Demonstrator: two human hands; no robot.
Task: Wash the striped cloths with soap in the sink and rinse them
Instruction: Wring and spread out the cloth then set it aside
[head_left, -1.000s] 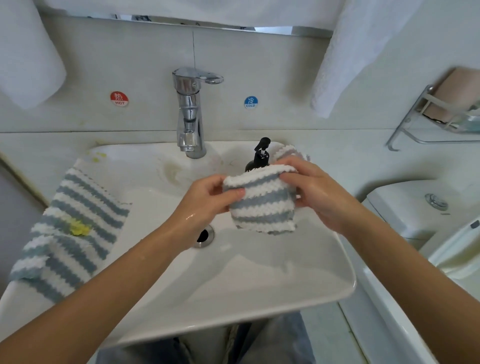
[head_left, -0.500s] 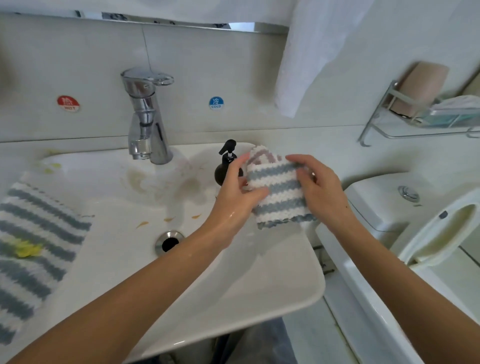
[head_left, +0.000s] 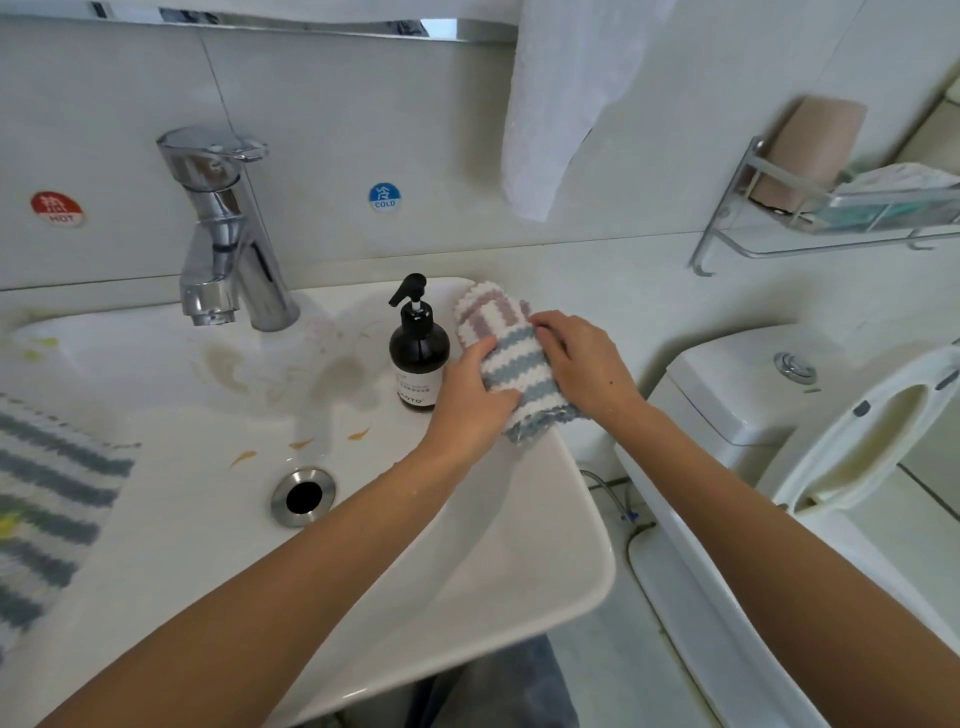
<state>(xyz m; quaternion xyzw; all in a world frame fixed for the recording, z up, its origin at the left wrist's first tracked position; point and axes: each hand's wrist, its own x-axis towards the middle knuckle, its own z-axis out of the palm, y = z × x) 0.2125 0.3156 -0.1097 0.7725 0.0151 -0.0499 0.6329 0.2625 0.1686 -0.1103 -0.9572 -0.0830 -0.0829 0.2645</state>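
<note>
We hold the folded blue-striped cloth (head_left: 517, 382) clamped between our left hand (head_left: 470, 402) and right hand (head_left: 582, 364) on the sink (head_left: 545, 582) right rim, its long axis running near-to-far.

free: sink basin (head_left: 208, 519) around drain (head_left: 303, 497) | blocked: soap bottle (head_left: 418, 353) right rim, faucet (head_left: 223, 234) rear

both our forearms reach up from six o'clock toward one o'clock, bare and converging. our left hand (head_left: 470, 400) curls thumb over a folded cloth (head_left: 511, 364); our right hand (head_left: 584, 364) grips its opposite side, fingers bent.
</note>
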